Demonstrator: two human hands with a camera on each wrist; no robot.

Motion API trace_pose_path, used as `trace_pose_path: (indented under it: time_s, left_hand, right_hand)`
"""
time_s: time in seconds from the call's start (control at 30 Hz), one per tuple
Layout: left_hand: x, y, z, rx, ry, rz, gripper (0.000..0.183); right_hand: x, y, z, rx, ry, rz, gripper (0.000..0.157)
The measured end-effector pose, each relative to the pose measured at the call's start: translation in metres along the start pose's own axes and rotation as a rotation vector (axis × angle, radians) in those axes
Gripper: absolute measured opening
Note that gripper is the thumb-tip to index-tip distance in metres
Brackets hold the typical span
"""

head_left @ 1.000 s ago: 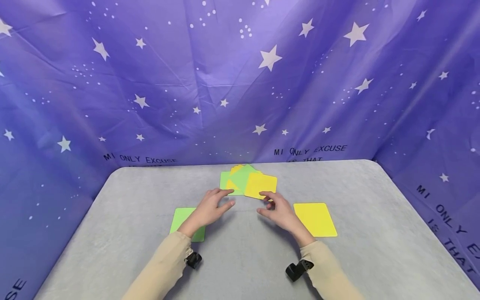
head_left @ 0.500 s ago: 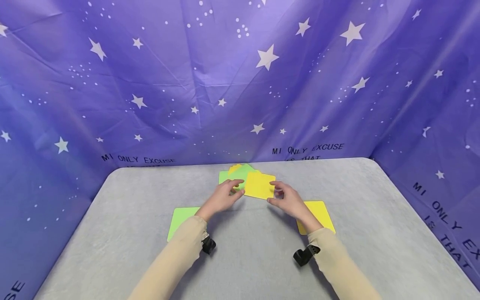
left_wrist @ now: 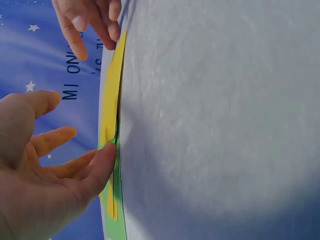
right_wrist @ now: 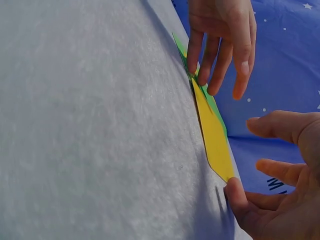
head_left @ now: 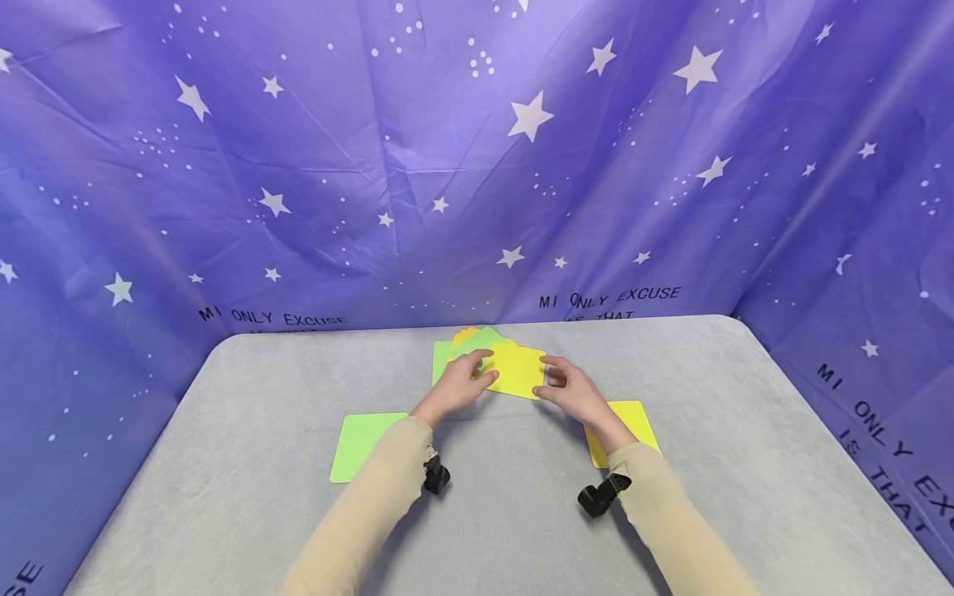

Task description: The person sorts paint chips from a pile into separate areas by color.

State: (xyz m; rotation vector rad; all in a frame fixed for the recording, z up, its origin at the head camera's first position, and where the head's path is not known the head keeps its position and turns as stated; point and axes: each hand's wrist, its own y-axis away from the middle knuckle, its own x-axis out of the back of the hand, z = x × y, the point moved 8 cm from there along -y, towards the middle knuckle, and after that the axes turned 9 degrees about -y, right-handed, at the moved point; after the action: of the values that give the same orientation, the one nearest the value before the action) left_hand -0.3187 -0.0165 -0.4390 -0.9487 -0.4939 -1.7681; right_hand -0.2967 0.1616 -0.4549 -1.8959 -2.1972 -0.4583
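Note:
A loose pile of green and yellow square cards lies near the table's far edge. On top is a yellow card (head_left: 517, 369), resting slightly turned over a green card (head_left: 484, 338). At this yellow card's left edge is my left hand (head_left: 462, 382), fingers loosely bent and spread, thumb tip close over the card in the left wrist view. My right hand (head_left: 574, 391) is at its right edge. In the right wrist view its thumb (right_wrist: 236, 192) meets the near corner of the yellow card (right_wrist: 214, 137), the other fingers held apart from it.
A single green card (head_left: 361, 443) lies on the grey table (head_left: 514, 505) at left, partly under the left forearm. Another yellow card (head_left: 633, 422) lies at right, partly behind the right wrist. A purple starry curtain (head_left: 447, 165) hangs behind the table.
My left hand has moved right and forward to the top yellow card's left edge. My right hand has shifted slightly right, from over that card to its right edge.

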Motion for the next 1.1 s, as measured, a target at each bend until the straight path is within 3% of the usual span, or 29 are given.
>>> trace_pose_path:
  time_s: [0.2,0.37,0.7,0.93,1.1]
  left_hand:
    - [-0.009,-0.001,-0.002,0.096,0.1,-0.033,0.047]
    - [-0.014,0.001,-0.003,0.148,0.164,-0.041,0.051]
    - [-0.019,0.005,-0.007,0.206,0.44,-0.016,0.054]
    - [-0.02,0.01,-0.008,0.17,0.515,0.008,0.049]
    - [-0.006,0.019,0.012,0.127,0.538,0.027,0.048]
  right_hand:
    - [-0.005,-0.003,0.005,-0.035,-0.111,0.006,0.061]
    - [-0.006,-0.002,0.007,-0.061,-0.135,0.019,0.06]
    - [-0.006,0.0,0.018,-0.073,-0.215,0.048,0.062]
    - [-0.001,0.004,0.021,-0.059,-0.251,0.097,0.056]
    - [0.0,0.009,0.019,-0.045,-0.228,0.094,0.055]
